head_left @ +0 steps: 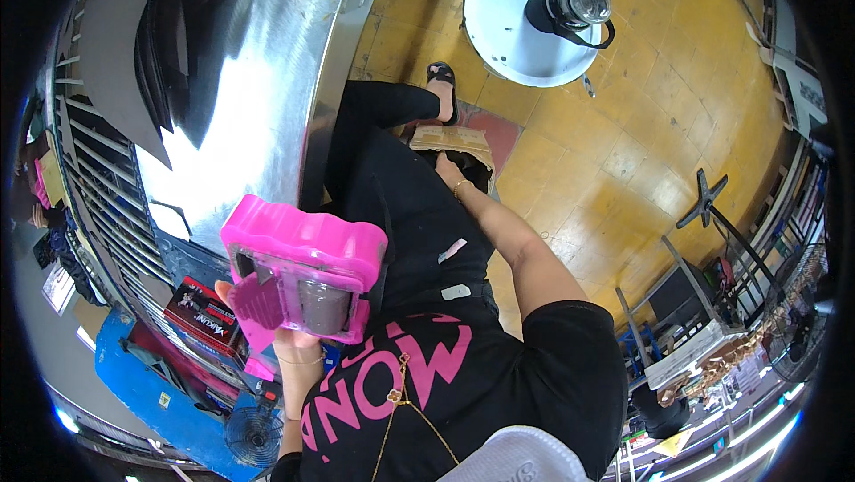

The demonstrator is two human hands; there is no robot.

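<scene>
My left hand [298, 347] is raised in front of my chest and grips a bright pink plastic tape dispenser [303, 259] from below. A brown roll of tape [322, 304] sits inside it. My right arm stretches down toward the floor. My right hand [443, 163] closes on the near edge of a flat brown cardboard piece [456, 138], which lies over a dark thing by my sandalled foot [443, 81]. The fingers are partly hidden under the cardboard.
A shiny steel table top [258, 81] runs along my left. On the yellow tiled floor ahead lies a round white lid [512, 32] with a black jug [570, 7] on it. A red box [203, 313] and a small fan [254, 433] sit low left; a black stand [704, 202] is at right.
</scene>
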